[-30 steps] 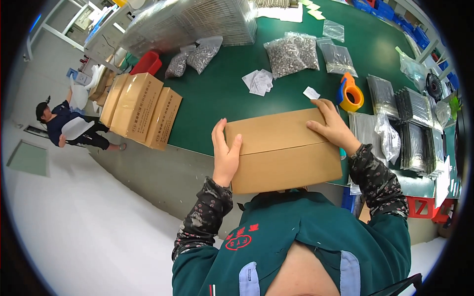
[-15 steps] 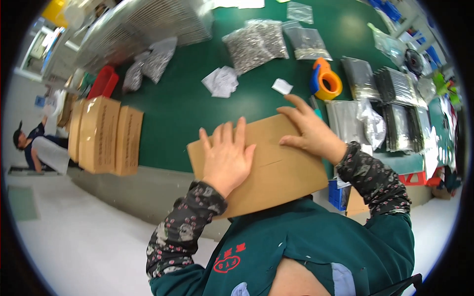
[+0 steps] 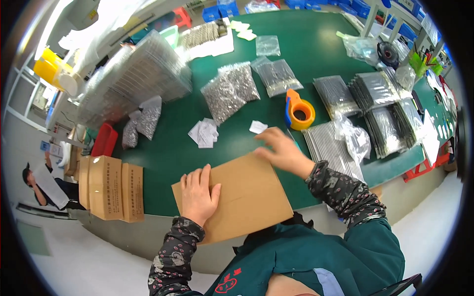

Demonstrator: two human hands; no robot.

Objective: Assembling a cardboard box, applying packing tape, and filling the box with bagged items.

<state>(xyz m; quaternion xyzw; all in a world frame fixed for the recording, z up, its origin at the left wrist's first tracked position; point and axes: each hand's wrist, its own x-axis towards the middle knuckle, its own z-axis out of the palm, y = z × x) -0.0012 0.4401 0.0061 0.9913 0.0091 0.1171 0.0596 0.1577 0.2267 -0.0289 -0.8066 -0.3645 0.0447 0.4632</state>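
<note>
Grip: left hand [image 3: 199,195] spread flat on cardboard box [image 3: 249,197]; right hand [image 3: 285,152] parted, by its far-right corner, contact unclear | box: over near edge of green table [image 3: 232,143] | step: likely steadying | next: calls for firm left palm

Left fingers [image 3: 205,178] shifted from box's [image 3: 247,201] side; now atop it

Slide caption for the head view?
Left hand on a cardboard box, right hand near its far-right corner, tape dispenser beyond.

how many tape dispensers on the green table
1: the orange tape dispenser, beyond the right hand and right of a lone white slip. More could be hidden behind the clear stack.
</note>
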